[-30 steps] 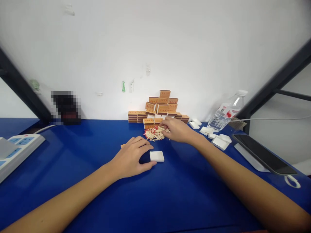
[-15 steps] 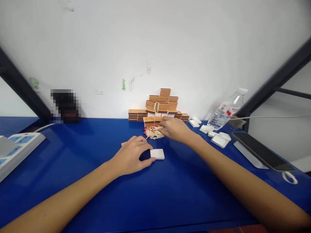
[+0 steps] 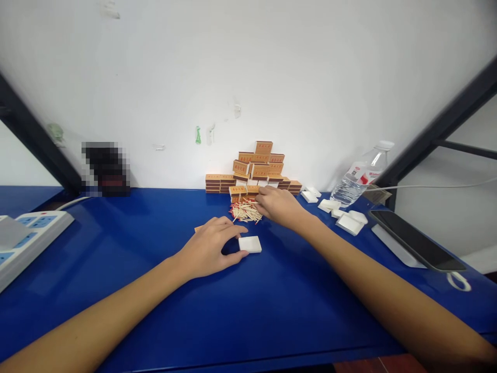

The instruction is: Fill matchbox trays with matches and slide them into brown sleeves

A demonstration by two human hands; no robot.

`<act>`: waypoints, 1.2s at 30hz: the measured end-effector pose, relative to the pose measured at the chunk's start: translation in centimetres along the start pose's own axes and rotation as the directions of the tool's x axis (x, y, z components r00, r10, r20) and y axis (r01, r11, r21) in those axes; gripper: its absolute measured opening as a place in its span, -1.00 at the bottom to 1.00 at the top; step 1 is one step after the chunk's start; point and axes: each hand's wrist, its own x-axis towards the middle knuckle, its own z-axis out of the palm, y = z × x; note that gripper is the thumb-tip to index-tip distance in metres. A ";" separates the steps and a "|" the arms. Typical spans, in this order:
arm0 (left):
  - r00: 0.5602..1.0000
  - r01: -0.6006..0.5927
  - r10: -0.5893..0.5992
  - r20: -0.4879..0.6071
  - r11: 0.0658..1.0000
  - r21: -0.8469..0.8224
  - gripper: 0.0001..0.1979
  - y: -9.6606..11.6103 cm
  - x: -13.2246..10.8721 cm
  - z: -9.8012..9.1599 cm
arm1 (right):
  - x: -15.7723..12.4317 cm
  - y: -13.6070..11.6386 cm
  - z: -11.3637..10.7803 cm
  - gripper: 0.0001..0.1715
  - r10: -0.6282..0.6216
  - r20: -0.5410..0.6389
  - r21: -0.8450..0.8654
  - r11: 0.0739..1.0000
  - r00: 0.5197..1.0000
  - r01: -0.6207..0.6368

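Bare forearms — bare left hand [image 3: 209,249], right hand [image 3: 278,207].

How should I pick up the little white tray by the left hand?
Pinch the white tray by its near and far walls from above: it lies flat and shallow on the blue table, and the left hand touches its left edge.

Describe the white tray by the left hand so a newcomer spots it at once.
On the blue table, loose matches lie before the stacked matchboxes at the wall. Just nearer sits one white matchbox tray, its end held by the left hand; the other white trays cluster far right by the water bottle.
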 end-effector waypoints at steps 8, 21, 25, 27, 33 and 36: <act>0.999 0.029 -0.029 -0.023 1.000 -0.008 -0.54 -0.4 -0.2 0.1 | 0.1 0.5 0.4 -0.67 -0.011 -0.004 -0.023 1.000 1.000 0.011; 0.998 -0.002 0.004 -0.066 1.000 0.020 -0.47 -0.8 -0.1 -0.3 | -1.9 2.7 -1.0 -0.76 -0.002 -0.013 -0.025 1.000 1.000 0.002; 0.998 0.016 -0.014 -0.063 1.000 0.024 -0.44 -0.8 -0.1 -0.3 | -3.2 2.4 -1.7 -0.80 -0.028 -0.090 0.038 0.999 0.996 0.031; 0.997 0.020 -0.018 -0.075 1.000 0.024 -0.41 -0.8 -0.1 -0.2 | -3.9 1.5 -2.0 -0.81 -0.068 -0.119 0.095 0.992 0.991 0.079; 0.996 0.030 -0.028 -0.084 0.999 0.023 -0.32 -0.9 -0.2 0.0 | -4.6 -2.1 -2.1 -0.83 -0.148 -0.167 0.232 0.955 0.975 0.185; 0.996 0.035 -0.033 -0.079 0.999 0.019 -0.27 -0.9 -0.2 0.0 | -4.5 -3.1 -1.7 -0.79 -0.194 -0.170 0.235 0.944 0.966 0.231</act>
